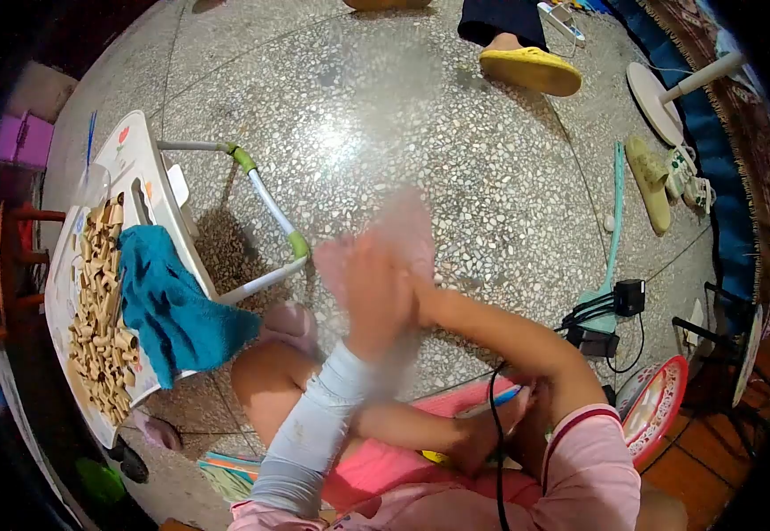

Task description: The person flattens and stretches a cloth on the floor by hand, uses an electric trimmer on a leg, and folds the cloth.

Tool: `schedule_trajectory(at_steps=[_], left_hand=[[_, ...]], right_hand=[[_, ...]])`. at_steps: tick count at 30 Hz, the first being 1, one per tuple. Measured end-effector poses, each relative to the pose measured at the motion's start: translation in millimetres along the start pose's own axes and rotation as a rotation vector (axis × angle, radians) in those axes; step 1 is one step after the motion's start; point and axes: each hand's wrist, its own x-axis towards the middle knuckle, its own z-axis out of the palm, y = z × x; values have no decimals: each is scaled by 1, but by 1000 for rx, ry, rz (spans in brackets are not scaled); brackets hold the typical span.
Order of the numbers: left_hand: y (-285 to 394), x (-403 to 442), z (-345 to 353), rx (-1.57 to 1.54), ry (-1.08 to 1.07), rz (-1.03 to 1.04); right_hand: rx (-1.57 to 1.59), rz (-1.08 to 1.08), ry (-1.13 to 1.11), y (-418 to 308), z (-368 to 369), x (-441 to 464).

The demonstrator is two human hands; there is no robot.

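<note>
Left hand (373,281) and right hand (413,296) meet at a pink cloth (414,232) (all blurred). I cannot tell whether either grip is closed.

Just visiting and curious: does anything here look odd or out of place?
Some things look untidy: black cables lie bunched on the floor, and a teal cloth droops off the white table. Only the left forearm is wrapped; the right is bare. Haze also blurs the view around the pink cloth.

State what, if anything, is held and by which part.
A pink cloth, apparently, by its near side, between left grip and right grip; blur hides exact contact.
</note>
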Motion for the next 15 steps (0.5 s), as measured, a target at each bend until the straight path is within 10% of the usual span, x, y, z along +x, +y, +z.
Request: schedule_trajectory(at_steps=[15], left_hand=[[11,2,-3,-44,-27,59]], right_hand=[[-190,168,230,69,-7,32]])
